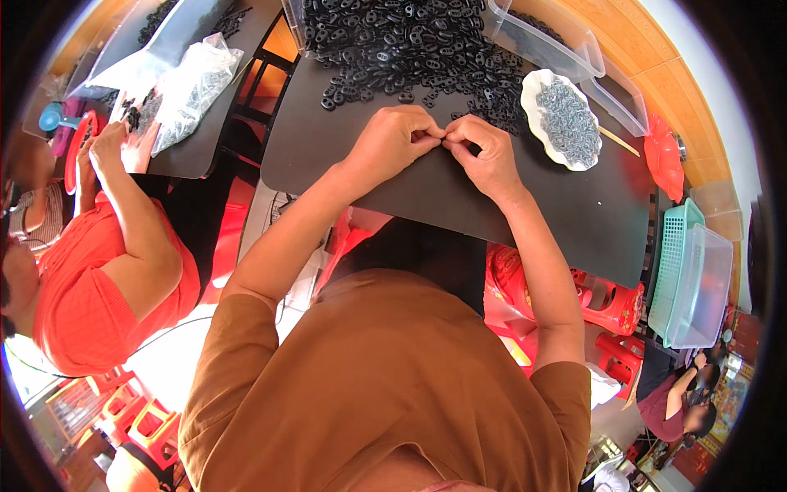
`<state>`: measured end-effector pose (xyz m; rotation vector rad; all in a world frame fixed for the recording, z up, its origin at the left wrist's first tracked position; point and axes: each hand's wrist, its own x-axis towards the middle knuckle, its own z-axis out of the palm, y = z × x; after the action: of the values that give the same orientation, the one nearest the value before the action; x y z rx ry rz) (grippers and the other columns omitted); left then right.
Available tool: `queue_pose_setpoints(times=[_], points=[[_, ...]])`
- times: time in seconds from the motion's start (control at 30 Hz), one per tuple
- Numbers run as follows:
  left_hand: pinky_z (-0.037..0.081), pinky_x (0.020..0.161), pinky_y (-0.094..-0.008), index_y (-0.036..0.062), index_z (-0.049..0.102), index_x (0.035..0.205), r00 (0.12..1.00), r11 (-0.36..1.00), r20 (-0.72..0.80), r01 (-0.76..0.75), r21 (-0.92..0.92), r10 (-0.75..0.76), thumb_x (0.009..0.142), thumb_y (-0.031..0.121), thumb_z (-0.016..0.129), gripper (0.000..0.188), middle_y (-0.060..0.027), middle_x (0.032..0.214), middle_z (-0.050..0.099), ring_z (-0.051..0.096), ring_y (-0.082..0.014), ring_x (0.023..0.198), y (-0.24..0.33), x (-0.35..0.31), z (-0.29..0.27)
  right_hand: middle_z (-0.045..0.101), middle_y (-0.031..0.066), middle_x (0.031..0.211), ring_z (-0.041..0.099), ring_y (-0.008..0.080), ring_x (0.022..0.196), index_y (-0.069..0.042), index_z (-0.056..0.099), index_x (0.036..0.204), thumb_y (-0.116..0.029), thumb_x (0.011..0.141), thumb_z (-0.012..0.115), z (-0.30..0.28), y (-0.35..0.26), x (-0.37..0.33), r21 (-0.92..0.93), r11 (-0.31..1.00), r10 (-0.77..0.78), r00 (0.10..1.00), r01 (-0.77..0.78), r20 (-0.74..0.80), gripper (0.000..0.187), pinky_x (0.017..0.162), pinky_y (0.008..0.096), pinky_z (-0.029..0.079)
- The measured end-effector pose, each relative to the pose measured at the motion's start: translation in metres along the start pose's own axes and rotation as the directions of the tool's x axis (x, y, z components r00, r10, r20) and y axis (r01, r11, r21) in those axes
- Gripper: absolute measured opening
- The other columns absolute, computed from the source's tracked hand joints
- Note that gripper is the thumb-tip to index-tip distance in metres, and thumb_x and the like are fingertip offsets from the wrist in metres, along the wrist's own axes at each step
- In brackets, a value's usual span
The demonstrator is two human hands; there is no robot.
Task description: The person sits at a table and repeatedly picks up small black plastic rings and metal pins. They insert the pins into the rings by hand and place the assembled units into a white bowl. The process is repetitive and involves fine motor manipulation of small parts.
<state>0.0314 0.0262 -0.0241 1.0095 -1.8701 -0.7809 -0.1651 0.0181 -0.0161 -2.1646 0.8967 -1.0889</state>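
Head view, rn: L hand (392, 146) and R hand (489, 157) meet over the black table (316, 135), thumbs n fingertips pinched tog. on a tiny dark bit (445, 141), too small to ID tbh; black plastic pieces (393, 37) heaped on the far side; white bowl (531, 104) w/ small greyish parts (571, 123) to the right; imo pinch lightly, brace tips vs each other, stay over the tabletop in case it slips

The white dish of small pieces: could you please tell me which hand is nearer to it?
Right: the right hand is just left of the white dish; the left hand is farther left.
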Motion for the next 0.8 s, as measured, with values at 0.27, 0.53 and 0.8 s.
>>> queue_pose_setpoints(times=[0.27,0.53,0.8], points=[[0.051,0.062,-0.0259,0.0000,0.072,0.090,1.000,1.000,0.017,-0.017,0.023,0.016,0.081,0.001,0.073,0.009,-0.0063,0.080,0.067,0.062,-0.0131,0.066,-0.002,0.001,0.000,0.064,0.0091,0.081,0.063,0.0197,0.069,0.001,0.057,0.079,0.010,0.079,0.065,0.000,0.002,-0.001,0.022,1.000,0.016,1.000,-0.017,0.011,0.012,0.064,0.0287,0.051],[0.051,0.064,-0.0260,0.0015,0.074,0.092,1.000,1.000,0.029,0.005,0.023,-0.006,0.082,0.003,0.072,0.010,-0.0063,0.081,0.068,0.063,-0.0123,0.068,-0.003,0.002,-0.002,0.064,0.0057,0.079,0.062,0.0129,0.069,0.000,0.062,0.080,0.007,0.080,0.067,0.000,0.000,-0.001,0.021,0.994,0.105,0.994,-0.106,0.022,0.009,0.063,0.0264,0.049],[0.052,0.072,-0.0231,-0.0005,0.071,0.106,0.959,0.908,0.071,0.284,-0.308,-0.276,0.091,0.009,0.066,0.018,-0.0037,0.091,0.072,0.063,-0.0067,0.078,0.002,0.004,-0.009,0.065,0.0003,0.088,0.063,0.0087,0.077,-0.003,0.063,0.100,-0.003,0.088,0.067,-0.015,0.000,0.004,0.475,0.770,0.375,0.904,-0.427,0.204,0.013,0.070,0.0232,0.051]])
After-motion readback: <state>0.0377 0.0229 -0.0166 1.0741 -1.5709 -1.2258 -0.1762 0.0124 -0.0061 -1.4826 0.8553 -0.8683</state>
